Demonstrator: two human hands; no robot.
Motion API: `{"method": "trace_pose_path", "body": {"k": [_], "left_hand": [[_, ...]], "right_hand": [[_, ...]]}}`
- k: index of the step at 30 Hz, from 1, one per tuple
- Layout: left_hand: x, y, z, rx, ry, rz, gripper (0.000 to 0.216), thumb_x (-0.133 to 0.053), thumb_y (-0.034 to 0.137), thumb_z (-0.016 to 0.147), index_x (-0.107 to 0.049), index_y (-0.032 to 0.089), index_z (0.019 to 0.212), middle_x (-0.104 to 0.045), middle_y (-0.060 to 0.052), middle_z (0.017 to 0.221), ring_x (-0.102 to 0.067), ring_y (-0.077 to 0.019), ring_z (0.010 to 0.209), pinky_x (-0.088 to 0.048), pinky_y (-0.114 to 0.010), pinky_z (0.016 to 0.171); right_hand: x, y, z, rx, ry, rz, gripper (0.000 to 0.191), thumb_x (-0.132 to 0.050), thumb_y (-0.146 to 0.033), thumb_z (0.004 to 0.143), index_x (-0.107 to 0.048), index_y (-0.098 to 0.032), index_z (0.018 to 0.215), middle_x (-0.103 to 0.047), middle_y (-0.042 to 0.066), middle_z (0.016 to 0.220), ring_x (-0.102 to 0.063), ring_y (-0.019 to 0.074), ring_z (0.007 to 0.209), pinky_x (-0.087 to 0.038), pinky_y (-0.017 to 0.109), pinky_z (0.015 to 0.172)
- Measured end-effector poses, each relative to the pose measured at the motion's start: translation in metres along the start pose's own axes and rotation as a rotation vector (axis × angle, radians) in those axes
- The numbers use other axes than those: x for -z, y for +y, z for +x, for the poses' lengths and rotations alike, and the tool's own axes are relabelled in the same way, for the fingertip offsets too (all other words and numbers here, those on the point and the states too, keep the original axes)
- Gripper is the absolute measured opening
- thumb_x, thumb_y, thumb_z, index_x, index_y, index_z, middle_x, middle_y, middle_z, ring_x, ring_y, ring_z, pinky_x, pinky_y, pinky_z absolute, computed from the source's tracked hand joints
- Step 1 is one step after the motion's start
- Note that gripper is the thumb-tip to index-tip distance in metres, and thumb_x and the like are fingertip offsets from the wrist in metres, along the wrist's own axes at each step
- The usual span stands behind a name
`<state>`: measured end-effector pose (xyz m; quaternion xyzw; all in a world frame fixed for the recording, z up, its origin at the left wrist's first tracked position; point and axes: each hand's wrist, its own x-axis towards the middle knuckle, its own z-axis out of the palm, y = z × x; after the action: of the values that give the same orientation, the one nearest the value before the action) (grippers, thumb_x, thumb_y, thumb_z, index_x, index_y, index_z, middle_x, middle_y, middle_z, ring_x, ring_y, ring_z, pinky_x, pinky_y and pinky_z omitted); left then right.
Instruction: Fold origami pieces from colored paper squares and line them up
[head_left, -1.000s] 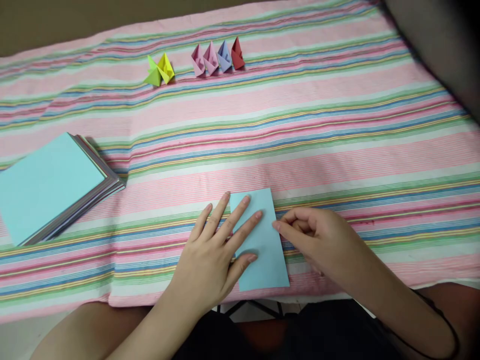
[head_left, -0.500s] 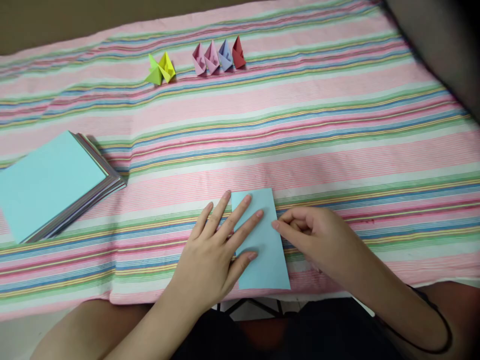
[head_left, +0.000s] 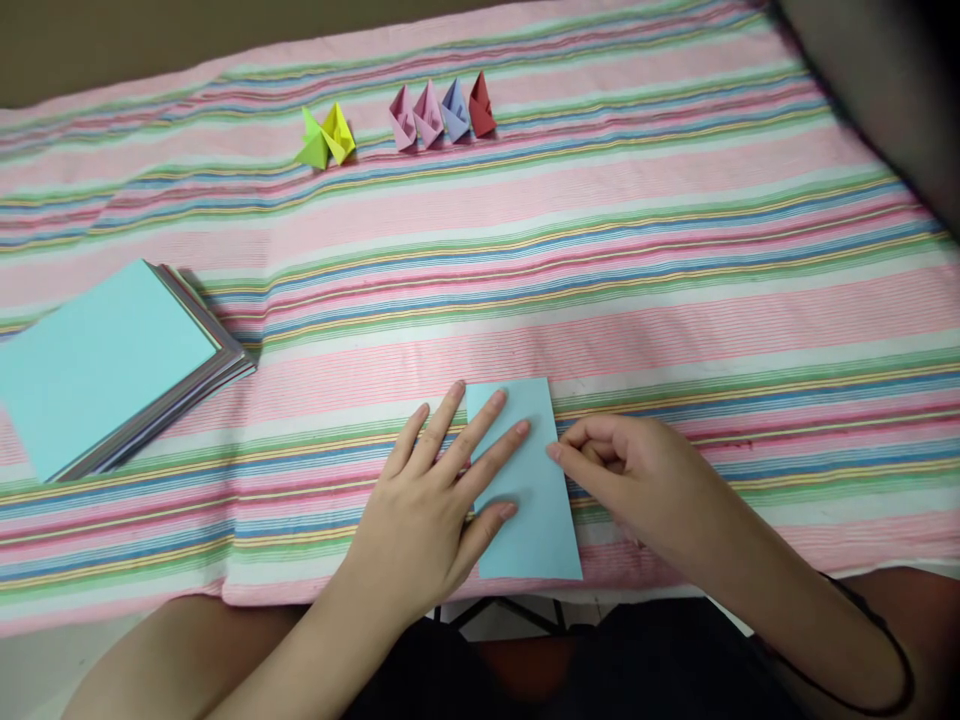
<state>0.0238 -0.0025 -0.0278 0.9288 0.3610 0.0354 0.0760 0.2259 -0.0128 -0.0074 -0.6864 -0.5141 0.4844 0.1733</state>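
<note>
A light blue paper (head_left: 534,500), folded into a tall rectangle, lies at the near edge of the striped cloth (head_left: 600,260). My left hand (head_left: 439,500) lies flat on its left half, fingers spread and pressing it down. My right hand (head_left: 637,480) rests against the paper's right edge with its fingers curled and the fingertips pinched at the fold. Nothing else is in either hand.
A stack of coloured paper sheets (head_left: 112,365), light blue on top, sits at the left. Far back stand small folded paper figures: a green and yellow pair (head_left: 325,138) and a row of pink, blue and red ones (head_left: 442,112). A dark shape (head_left: 885,80) fills the upper right corner.
Both hands and the blue paper stay in place. Only the view has shifted slightly.
</note>
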Motion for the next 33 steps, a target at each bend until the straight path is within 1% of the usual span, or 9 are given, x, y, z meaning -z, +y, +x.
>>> {"method": "trace_pose_path", "body": {"k": [6, 11, 19, 27, 30, 33], "left_hand": [[0.0005, 0.0003, 0.0006, 0.003, 0.003, -0.004, 0.06, -0.046, 0.038, 0.093, -0.027, 0.028, 0.148, -0.023, 0.0, 0.156, -0.016, -0.0332, 0.144, -0.025, -0.052, 0.113], [0.0006, 0.0001, -0.0004, 0.011, 0.008, -0.009, 0.059, -0.046, 0.038, 0.093, -0.027, 0.028, 0.148, -0.023, 0.001, 0.157, -0.016, -0.0333, 0.144, -0.024, -0.052, 0.113], [0.0002, 0.0001, -0.0004, 0.008, 0.006, -0.01, 0.059, -0.044, 0.039, 0.094, -0.025, 0.029, 0.148, -0.022, 0.001, 0.157, -0.016, -0.0329, 0.144, -0.024, -0.051, 0.113], [-0.0004, 0.0009, 0.0003, 0.01, 0.008, -0.016, 0.058, -0.044, 0.039, 0.093, -0.026, 0.029, 0.148, -0.023, 0.002, 0.156, -0.017, -0.0328, 0.144, -0.025, -0.052, 0.113], [0.0001, 0.0012, 0.0008, 0.01, 0.018, -0.022, 0.058, -0.046, 0.039, 0.093, -0.028, 0.029, 0.147, -0.025, 0.001, 0.156, -0.018, -0.0328, 0.144, -0.026, -0.052, 0.113], [0.0026, 0.0005, 0.0006, 0.012, 0.045, -0.045, 0.054, -0.049, 0.037, 0.092, -0.037, 0.025, 0.144, -0.032, -0.002, 0.153, -0.023, -0.0326, 0.142, -0.029, -0.052, 0.111]], "right_hand": [[-0.0003, -0.0024, 0.0, -0.007, 0.002, -0.017, 0.024, -0.051, -0.032, 0.083, -0.058, -0.018, 0.065, -0.047, -0.004, 0.048, -0.041, 0.0097, 0.044, -0.029, 0.023, 0.042], [-0.0015, -0.0013, -0.0004, 0.013, 0.011, -0.039, 0.024, -0.05, -0.031, 0.083, -0.057, -0.019, 0.064, -0.044, -0.004, 0.047, -0.04, 0.0098, 0.043, -0.029, 0.024, 0.042], [-0.0013, 0.0, -0.0012, 0.006, 0.0, -0.054, 0.024, -0.049, -0.032, 0.084, -0.057, -0.019, 0.066, -0.042, -0.005, 0.046, -0.039, 0.0093, 0.04, -0.028, 0.024, 0.041], [-0.0012, 0.0007, -0.0008, 0.024, -0.004, -0.044, 0.024, -0.049, -0.032, 0.085, -0.057, -0.019, 0.067, -0.043, -0.005, 0.046, -0.039, 0.0093, 0.039, -0.028, 0.024, 0.039], [-0.0014, 0.001, -0.0009, 0.02, -0.005, -0.033, 0.024, -0.049, -0.034, 0.085, -0.056, -0.019, 0.067, -0.044, -0.005, 0.046, -0.04, 0.0091, 0.039, -0.028, 0.023, 0.039], [-0.0019, 0.0015, -0.0009, 0.024, -0.002, -0.018, 0.026, -0.049, -0.035, 0.085, -0.056, -0.019, 0.066, -0.043, -0.005, 0.046, -0.039, 0.0092, 0.04, -0.028, 0.023, 0.039]]}}
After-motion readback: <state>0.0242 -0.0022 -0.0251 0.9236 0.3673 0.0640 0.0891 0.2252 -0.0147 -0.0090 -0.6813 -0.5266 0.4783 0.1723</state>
